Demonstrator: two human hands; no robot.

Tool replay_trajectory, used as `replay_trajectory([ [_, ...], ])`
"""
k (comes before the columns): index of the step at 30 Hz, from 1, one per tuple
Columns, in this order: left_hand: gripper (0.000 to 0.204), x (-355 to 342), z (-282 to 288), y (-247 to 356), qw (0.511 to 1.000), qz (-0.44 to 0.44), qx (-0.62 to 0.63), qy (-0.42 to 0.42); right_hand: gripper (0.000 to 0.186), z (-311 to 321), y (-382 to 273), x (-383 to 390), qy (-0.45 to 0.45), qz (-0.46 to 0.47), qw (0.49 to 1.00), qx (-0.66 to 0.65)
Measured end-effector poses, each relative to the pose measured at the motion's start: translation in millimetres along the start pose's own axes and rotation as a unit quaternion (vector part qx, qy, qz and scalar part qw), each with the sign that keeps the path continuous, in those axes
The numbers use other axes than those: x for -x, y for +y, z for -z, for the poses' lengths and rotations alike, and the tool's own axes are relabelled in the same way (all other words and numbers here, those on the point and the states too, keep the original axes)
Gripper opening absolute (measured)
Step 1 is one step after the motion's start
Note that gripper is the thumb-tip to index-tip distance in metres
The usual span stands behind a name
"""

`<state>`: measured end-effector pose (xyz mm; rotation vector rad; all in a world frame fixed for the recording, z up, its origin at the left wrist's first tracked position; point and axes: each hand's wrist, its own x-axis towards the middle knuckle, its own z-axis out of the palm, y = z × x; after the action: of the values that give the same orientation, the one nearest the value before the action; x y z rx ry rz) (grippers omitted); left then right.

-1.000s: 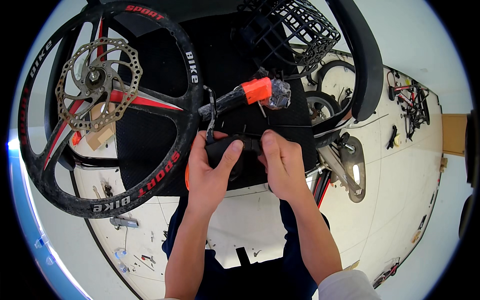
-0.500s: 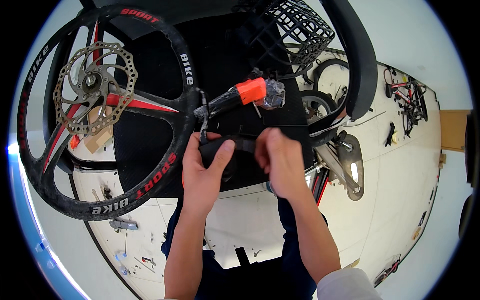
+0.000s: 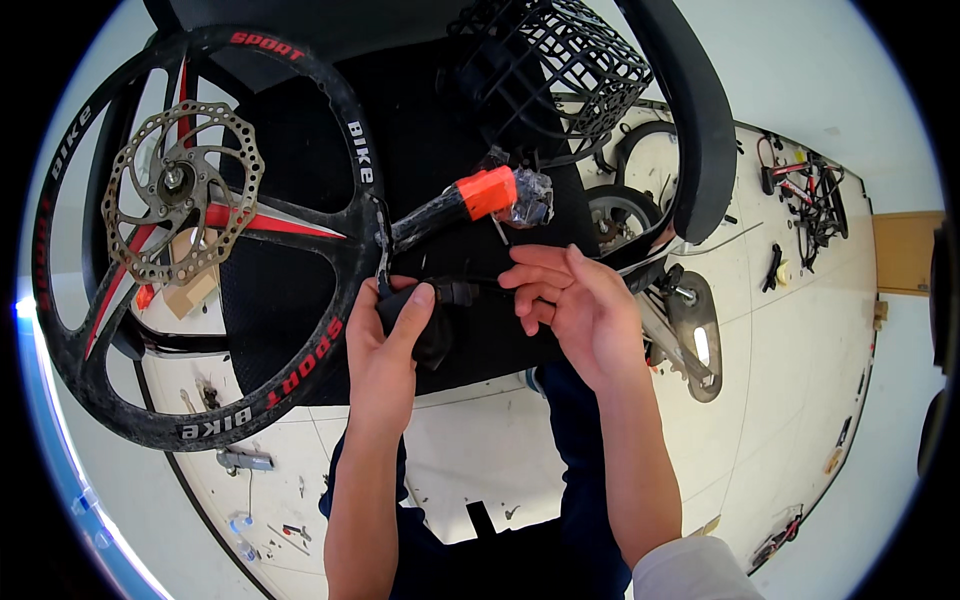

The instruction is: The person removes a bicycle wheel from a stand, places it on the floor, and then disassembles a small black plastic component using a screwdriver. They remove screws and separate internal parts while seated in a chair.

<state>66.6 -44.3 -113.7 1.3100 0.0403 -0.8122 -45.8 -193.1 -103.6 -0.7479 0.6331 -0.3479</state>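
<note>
My left hand (image 3: 380, 345) is closed around a dark, soft-looking black piece (image 3: 435, 338) whose exact kind I cannot make out. A short, flat black end (image 3: 457, 293) sticks out of it to the right, with a thin dark line, perhaps a cable, running toward my right hand (image 3: 590, 310). That hand is turned partly palm up, its fingers apart and loosely bent, with nothing visibly gripped. Beyond both hands lies a black tube (image 3: 430, 222) wrapped with orange tape (image 3: 486, 192) and clear film at one end.
A black spoked bike wheel (image 3: 165, 432) with a metal brake disc (image 3: 130, 250) stands at left, close to my left hand. On the black chair seat (image 3: 400, 110) rests a black basket (image 3: 605, 75). A curved armrest (image 3: 708, 150), a crank (image 3: 690, 335) and scattered bike parts (image 3: 810, 205) lie rightward.
My right hand has come off the black piece, moved slightly right and opened with its palm turned up. My left hand still holds the piece, shifted a little left.
</note>
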Motion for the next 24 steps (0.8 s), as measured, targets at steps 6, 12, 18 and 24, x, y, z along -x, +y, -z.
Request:
replay_trajectory([
  [6, 0.025, -1.0, 3.0, -1.2, 1.0, 0.004, -0.011, -0.011, 0.018, 7.3, 9.7, -1.5, 0.069, 0.099, 0.969, 0.214],
  [12, 0.02, 0.0, 7.6, 2.1, 0.997, 0.044, 0.059, -0.039, 0.021, 7.9, 17.5, -5.6, 0.088, 0.276, 0.746, 0.6],
  [18, 0.023, -0.3, 10.5, 2.0, 0.991, 0.065, 0.092, -0.068, 0.018, 14.2, 29.9, -9.9, 0.049, 0.287, 0.667, 0.686],
  [24, 0.022, -0.9, 15.4, 2.5, 0.993, 0.065, 0.077, -0.061, 0.013, 9.4, 22.6, -9.3, 0.065, 0.218, 0.799, 0.557],
])
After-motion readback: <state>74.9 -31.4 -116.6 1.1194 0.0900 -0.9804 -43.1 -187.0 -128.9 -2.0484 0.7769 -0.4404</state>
